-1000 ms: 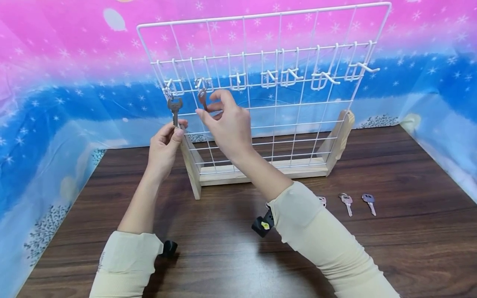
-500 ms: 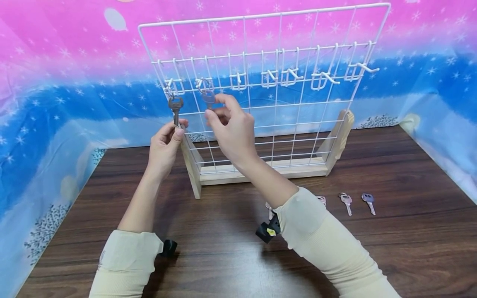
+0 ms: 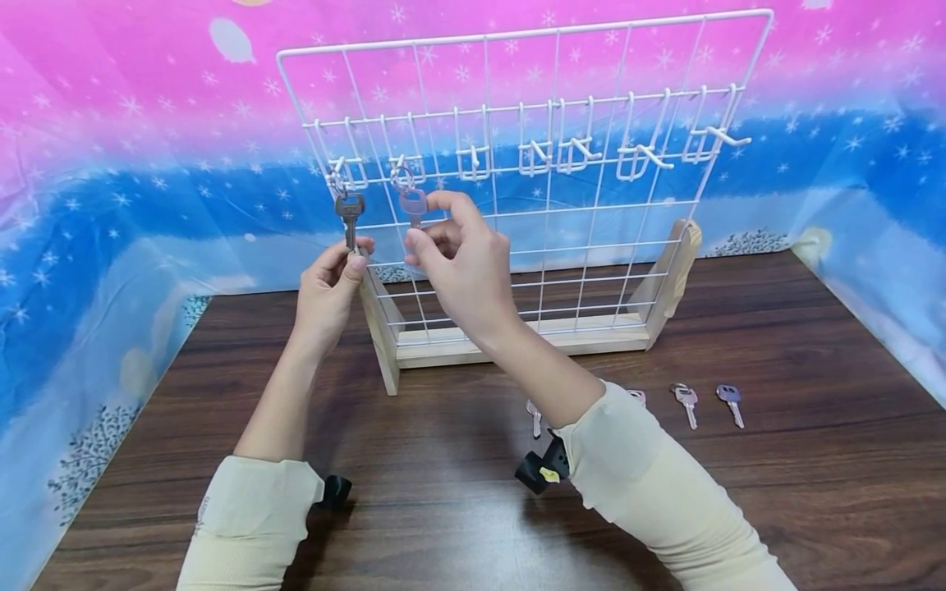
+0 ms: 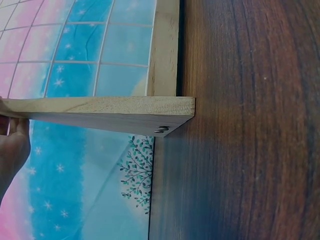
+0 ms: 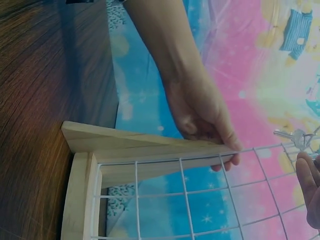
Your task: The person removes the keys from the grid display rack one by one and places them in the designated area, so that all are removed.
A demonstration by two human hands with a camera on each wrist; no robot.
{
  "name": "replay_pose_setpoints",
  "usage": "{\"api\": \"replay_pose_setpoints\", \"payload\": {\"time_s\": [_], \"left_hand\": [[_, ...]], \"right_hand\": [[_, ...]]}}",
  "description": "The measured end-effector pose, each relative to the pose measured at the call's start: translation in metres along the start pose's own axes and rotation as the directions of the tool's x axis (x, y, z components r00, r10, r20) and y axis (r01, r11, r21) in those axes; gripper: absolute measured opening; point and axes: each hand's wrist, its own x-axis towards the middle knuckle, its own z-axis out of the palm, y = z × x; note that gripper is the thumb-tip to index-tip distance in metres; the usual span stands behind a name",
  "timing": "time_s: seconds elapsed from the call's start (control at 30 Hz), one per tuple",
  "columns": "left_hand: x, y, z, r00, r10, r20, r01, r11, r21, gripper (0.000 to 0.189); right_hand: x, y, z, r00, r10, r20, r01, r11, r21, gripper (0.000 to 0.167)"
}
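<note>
A key (image 3: 350,209) hangs by its ring from the leftmost hook of the white wire grid rack (image 3: 517,215). My left hand (image 3: 327,287) grips the rack's left wooden upright (image 3: 378,328) near its top, just below that key. In the left wrist view, only part of this hand shows at the edge. A second key (image 3: 412,202) hangs by its ring at the second hook. Around its right side is my right hand (image 3: 469,267), index finger close to the key's head and thumb in front of the lower blade. Finger and thumb stand apart; the blade's tip is hidden.
Several white hooks (image 3: 576,153) line the grid farther right. On the dark wooden table (image 3: 443,492) lie more keys, among them a pink key (image 3: 686,405) and a purple key (image 3: 730,404). One more key (image 3: 534,419) lies beside my right sleeve (image 3: 628,460).
My right hand has moved slightly right and down. The second key has turned from edge-on to face-on and hangs a little lower. My left hand stays on the upright.
</note>
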Motion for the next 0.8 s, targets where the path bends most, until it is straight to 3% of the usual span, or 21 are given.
{"api": "replay_pose_setpoints", "payload": {"time_s": [0.43,0.8], "left_hand": [[0.0,0.0,-0.001,1.0,0.0,-0.002,0.0,1.0,0.012,0.033],[-0.001,0.0,0.0,1.0,-0.002,-0.003,0.002,1.0,0.025,0.031]], "right_hand": [[-0.005,-0.021,-0.006,0.989,-0.145,-0.007,0.145,0.989,-0.024,0.027],[-0.022,-0.042,-0.034,0.996,-0.084,-0.007,0.084,0.988,0.129,0.025]]}}
